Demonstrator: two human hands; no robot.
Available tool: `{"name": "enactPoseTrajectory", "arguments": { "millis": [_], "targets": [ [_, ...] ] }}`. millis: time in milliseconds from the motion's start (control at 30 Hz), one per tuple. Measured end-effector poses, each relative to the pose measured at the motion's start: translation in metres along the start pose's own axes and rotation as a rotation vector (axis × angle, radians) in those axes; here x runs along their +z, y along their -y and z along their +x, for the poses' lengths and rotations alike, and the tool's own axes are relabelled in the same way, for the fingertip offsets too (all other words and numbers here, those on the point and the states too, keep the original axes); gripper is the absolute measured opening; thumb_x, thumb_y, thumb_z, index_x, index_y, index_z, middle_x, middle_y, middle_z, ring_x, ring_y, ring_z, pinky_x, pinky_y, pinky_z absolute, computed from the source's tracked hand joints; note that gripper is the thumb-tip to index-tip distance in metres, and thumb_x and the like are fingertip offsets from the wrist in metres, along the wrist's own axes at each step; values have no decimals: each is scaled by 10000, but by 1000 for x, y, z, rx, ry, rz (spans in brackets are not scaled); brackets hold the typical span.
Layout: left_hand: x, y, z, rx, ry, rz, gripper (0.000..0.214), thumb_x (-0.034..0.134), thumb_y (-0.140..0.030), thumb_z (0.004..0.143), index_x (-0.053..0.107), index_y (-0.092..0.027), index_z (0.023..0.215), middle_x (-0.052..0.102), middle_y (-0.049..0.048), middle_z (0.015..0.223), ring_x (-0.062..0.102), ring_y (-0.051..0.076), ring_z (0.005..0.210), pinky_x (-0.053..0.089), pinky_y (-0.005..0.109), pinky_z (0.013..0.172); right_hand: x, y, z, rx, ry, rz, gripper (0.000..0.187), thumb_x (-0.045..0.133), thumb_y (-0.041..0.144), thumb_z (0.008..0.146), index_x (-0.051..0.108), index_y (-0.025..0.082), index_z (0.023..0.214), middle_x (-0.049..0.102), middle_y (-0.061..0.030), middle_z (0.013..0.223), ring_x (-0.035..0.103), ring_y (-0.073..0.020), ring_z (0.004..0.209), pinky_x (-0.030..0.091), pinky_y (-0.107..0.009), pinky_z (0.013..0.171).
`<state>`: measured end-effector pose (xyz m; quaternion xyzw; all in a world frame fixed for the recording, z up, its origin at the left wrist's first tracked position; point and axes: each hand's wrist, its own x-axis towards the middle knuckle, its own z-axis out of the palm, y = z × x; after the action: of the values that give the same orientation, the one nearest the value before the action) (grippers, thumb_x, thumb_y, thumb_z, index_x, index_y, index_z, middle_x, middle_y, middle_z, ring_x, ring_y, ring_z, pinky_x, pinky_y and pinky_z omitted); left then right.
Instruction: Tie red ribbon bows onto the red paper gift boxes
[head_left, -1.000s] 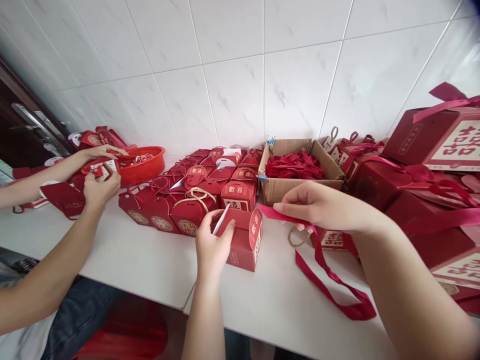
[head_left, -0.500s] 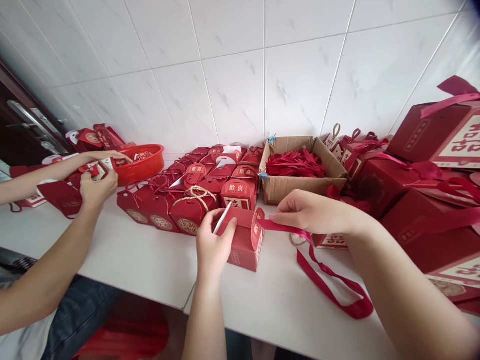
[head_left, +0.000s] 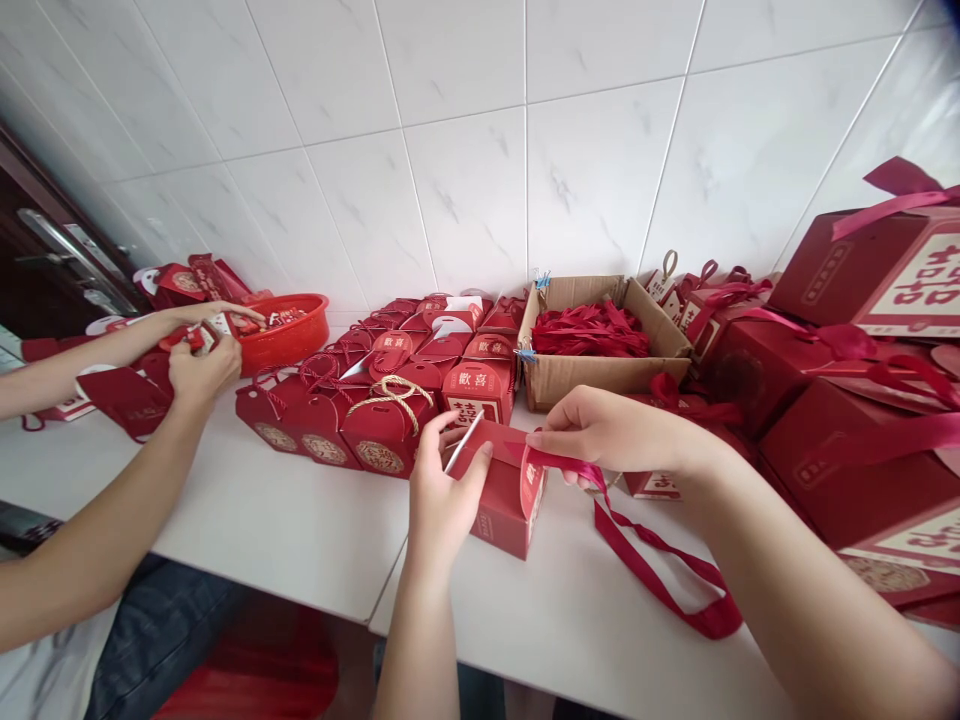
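Observation:
My left hand (head_left: 444,492) is closed around the left side of a small red gift box (head_left: 507,505) on the table. A thin white stick (head_left: 465,440) slants up between its thumb and fingers. At the right side of that box, my right hand (head_left: 611,428) pinches a dark red ribbon (head_left: 675,590). The ribbon's short end lies against the top of the box, and its long part trails in a loop on the table. A beige cord ring, partly hidden, shows under my right hand.
An open cardboard box (head_left: 592,378) of red ribbons stands by the wall. Rows of red gift boxes (head_left: 375,400) lie to its left, with larger bow-tied boxes (head_left: 862,460) at right. On the left, a co-worker's hands (head_left: 202,360) hold small packets beside a red basin (head_left: 289,335).
My left hand and the gift box have shifted slightly right. My right hand has come closer to the box, bringing the ribbon end over its top edge.

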<state>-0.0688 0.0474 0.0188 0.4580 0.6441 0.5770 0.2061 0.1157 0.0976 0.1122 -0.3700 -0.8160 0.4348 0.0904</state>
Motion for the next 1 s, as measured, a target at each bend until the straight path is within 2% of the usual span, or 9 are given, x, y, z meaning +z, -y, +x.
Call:
{"name": "enactPoseTrajectory", "arguments": {
  "millis": [133,200,300,433,567,700,800,867,1000],
  "targets": [
    [-4,-4,-7,159,105,81,735,630,-278,826,251,-306,1455,616,92,1175,588,240,1146,481,420,952,-2,-5,-1,-43,63,23,407,477,453,855,562,157,589,589,-12,605,426,-83,480,343,-227,469],
    [-8,-8,-10,322,169,185,593,579,-223,855,379,-323,1404,541,88,1288,507,241,1254,444,416,1020,-3,-6,-1,-50,77,33,405,486,466,852,582,153,613,608,-25,634,454,-95,517,350,-225,485],
    [-10,-14,-14,484,187,311,333,556,-164,847,639,-304,1137,483,65,1349,471,261,1289,410,439,1068,-2,-6,0,-72,74,35,424,488,489,852,591,150,619,604,-26,635,457,-98,527,353,-227,502],
    [-4,-17,-16,579,89,318,193,601,-150,813,719,-278,896,561,63,1246,526,276,1217,449,467,1029,-1,-7,0,-79,48,-4,481,448,531,868,571,155,593,558,-9,595,406,-89,497,311,-238,478],
    [-1,-17,-15,604,-34,235,140,618,-175,824,735,-251,817,595,69,1166,575,260,1151,496,431,970,0,-9,0,6,-85,-75,468,509,580,824,509,176,586,374,45,508,275,-72,436,205,-237,405],
    [-5,-19,-16,642,-166,198,116,653,-205,817,743,-266,857,609,53,1134,591,237,1099,518,381,909,1,-7,0,-35,-301,-39,390,597,576,782,585,189,731,555,12,652,479,-113,545,350,-233,471],
    [-7,-22,-18,657,-199,153,114,682,-196,803,739,-269,869,614,33,1111,602,198,1046,524,315,859,3,-4,1,-217,-188,82,324,594,511,824,661,195,849,662,-22,862,588,-155,785,455,-247,683],
    [-8,-24,-20,636,-185,110,121,691,-192,800,735,-272,878,607,22,1125,606,177,1032,516,289,862,4,-2,2,-268,-89,176,302,613,478,826,678,187,875,673,-23,893,596,-154,827,466,-254,759],
    [-9,-26,-19,559,-166,80,158,689,-221,802,716,-262,952,613,31,1136,595,194,1075,486,317,928,2,0,-3,-294,-151,323,292,650,461,809,660,169,818,639,-4,772,582,-124,712,474,-240,676]
  ]
}}
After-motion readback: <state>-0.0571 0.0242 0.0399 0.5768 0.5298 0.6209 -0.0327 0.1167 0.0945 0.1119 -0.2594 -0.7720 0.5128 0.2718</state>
